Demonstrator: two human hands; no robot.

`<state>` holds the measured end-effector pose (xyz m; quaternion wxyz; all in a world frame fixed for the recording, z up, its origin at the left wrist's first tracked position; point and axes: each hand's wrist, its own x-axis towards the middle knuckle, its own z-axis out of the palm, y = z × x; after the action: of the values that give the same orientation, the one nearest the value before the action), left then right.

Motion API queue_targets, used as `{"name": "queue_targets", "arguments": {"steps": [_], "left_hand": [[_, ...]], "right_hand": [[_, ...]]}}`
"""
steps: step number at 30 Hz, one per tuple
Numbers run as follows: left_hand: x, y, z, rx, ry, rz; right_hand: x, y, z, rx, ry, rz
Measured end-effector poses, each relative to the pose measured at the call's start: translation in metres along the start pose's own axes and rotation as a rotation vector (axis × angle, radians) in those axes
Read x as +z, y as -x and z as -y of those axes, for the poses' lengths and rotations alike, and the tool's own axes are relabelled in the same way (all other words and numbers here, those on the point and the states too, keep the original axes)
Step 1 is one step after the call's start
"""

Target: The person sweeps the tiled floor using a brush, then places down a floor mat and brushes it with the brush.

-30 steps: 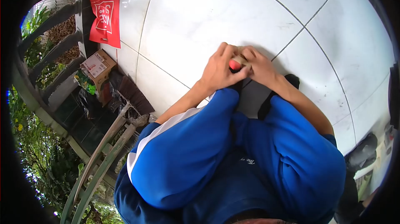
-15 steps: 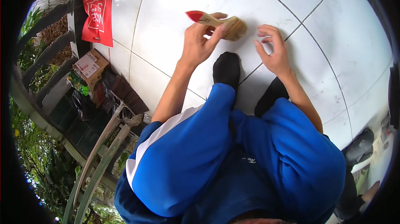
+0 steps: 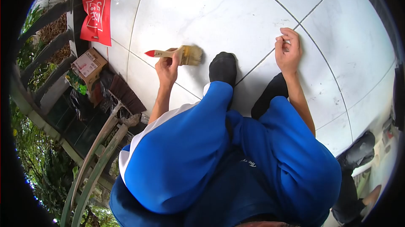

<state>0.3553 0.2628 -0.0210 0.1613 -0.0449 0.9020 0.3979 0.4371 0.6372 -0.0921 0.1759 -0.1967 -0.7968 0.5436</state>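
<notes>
My left hand (image 3: 167, 70) is closed around a paintbrush (image 3: 192, 55), gripping it near the join of handle and bristles. The brush has a pale wooden handle with a red tip pointing left and wide, light bristles pointing right. It is over the white tiled floor (image 3: 202, 20); whether the bristles touch the tiles I cannot tell. My right hand (image 3: 289, 53) holds nothing. Its fingers are loosely bent and apart, above the tiles near a grout line.
My black-socked feet (image 3: 223, 69) are on the floor between my hands. To the left are a red bag (image 3: 96, 13), a cardboard box (image 3: 89, 67), a broom head (image 3: 126, 94) and a wooden railing (image 3: 95, 165). Part of another person (image 3: 358, 153) shows at the lower right.
My left hand has moved left and down with the paintbrush, whose bristles now point straight right. My right hand has shifted slightly right, its fingers a little more curled.
</notes>
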Motion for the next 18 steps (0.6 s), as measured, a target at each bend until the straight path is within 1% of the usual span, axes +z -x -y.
{"name": "queue_targets", "arguments": {"steps": [1, 3, 4, 5, 7, 9, 11, 13, 15, 16, 17, 18], "left_hand": [[-0.013, 0.007, 0.003, 0.014, -0.089, -0.012], [-0.03, 0.017, 0.01, 0.063, -0.091, -0.01], [-0.036, 0.02, 0.009, 0.09, -0.165, 0.005], [-0.035, 0.016, -0.005, 0.119, -0.144, -0.022], [-0.018, 0.007, -0.03, 0.169, -0.098, -0.074], [0.014, -0.01, -0.063, 0.191, 0.197, -0.074], [0.053, -0.026, -0.089, 0.271, 0.332, 0.001], [0.085, -0.032, -0.108, 0.322, 0.291, 0.129], [0.099, -0.029, -0.103, 0.345, 0.104, 0.186], [0.098, -0.023, -0.1, 0.21, 0.208, 0.125], [0.095, -0.021, -0.087, 0.175, 0.272, 0.057], [0.083, -0.019, -0.076, 0.116, 0.236, 0.034]], "right_hand": [[0.0, 0.0, -0.001, -0.012, 0.012, 0.004], [0.0, -0.002, -0.003, -0.044, 0.038, 0.014], [-0.001, -0.002, -0.004, -0.063, 0.053, 0.024], [-0.001, -0.002, -0.004, -0.079, 0.07, 0.033], [0.0, -0.004, -0.002, -0.076, 0.059, 0.036], [0.0, -0.001, -0.001, -0.076, 0.061, 0.047], [0.0, -0.002, -0.004, -0.084, 0.074, 0.05], [0.001, -0.002, -0.002, -0.071, 0.062, 0.051], [-0.001, -0.003, -0.001, -0.071, 0.058, 0.054], [-0.001, -0.003, -0.001, -0.077, 0.057, 0.055], [0.0, -0.003, -0.001, -0.082, 0.055, 0.053], [0.0, -0.003, -0.001, -0.073, 0.042, 0.047]]}}
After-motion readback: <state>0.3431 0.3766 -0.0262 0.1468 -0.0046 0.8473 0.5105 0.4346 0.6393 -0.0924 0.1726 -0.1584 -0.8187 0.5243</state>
